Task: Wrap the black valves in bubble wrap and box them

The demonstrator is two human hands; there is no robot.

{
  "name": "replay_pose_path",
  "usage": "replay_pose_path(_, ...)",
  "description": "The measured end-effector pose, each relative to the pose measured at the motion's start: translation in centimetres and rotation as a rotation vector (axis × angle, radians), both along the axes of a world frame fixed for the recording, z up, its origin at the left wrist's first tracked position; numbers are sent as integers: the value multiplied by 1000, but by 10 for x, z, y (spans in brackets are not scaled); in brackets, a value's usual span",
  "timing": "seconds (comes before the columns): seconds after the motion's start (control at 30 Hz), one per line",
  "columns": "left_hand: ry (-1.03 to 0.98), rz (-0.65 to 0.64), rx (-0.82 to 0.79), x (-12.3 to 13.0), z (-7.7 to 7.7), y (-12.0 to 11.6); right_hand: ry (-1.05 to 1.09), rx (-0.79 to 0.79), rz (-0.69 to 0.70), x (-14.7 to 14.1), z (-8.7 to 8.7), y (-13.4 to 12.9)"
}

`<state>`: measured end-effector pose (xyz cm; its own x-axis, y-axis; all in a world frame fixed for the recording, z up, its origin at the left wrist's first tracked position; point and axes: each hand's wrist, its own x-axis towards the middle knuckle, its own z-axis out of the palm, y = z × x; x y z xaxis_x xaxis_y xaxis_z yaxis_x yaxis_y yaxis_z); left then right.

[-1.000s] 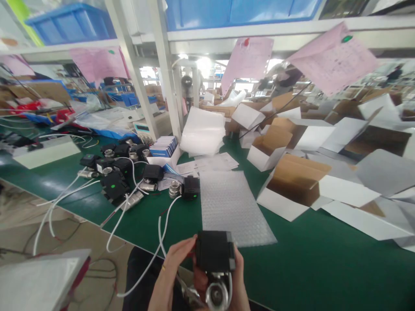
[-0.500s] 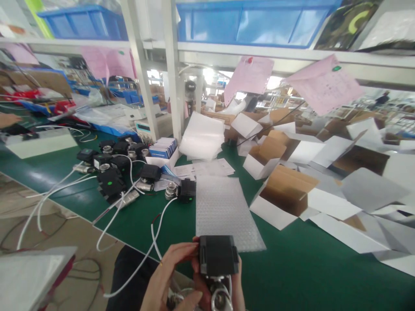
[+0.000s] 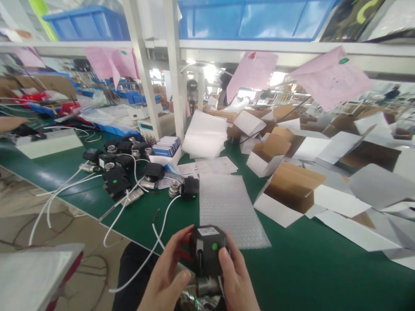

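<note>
A motorized valve, with a black actuator housing, a green dot, a white label and a metal body below, is held between my hands over the front edge of the bench. My right hand wraps its right side, thumb on the housing near the dot. At its left side, my left hand curls its fingers behind the housing, its thumb below and apart. Just beyond lies a sheet of bubble wrap. Another motorized valve rests left of the sheet, its white cable trailing toward me.
Several more valves with white cables cluster on the left. A box of blue-and-white booklets stands behind them, beside white foam sheets. Open cartons crowd the right. A shelf with blue bins spans the top.
The valve has turned in my hands, so its label and green dot now show. My right hand has come round to its right side, with the thumb on the housing.
</note>
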<state>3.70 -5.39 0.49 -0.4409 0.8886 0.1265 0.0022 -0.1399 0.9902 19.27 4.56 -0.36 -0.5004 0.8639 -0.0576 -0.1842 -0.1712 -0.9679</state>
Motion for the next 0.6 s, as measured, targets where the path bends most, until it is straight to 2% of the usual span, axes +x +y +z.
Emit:
replay_pose_path(0.1,13,-104,-88,-10,19,6,-18,53,106,-4,18,5)
replay_pose_path(0.2,93,-276,-232,-16,43,15,-177,130,254,-6,32,11)
replay_pose_path(0.3,-14,-346,-339,-17,56,20,-241,143,262,-3,37,13)
replay_pose_path(0.4,-289,-221,-354,-15,52,17,-188,77,210,8,34,10)
replay_pose_path(0.47,-456,-111,-326,-14,46,13,-170,87,218,20,30,9)
replay_pose_path(0.53,-561,-29,-312,-13,40,9,-202,194,272,33,29,12)
replay_pose_path(0.6,-584,-4,-342,-11,37,7,-274,393,311,43,34,19)
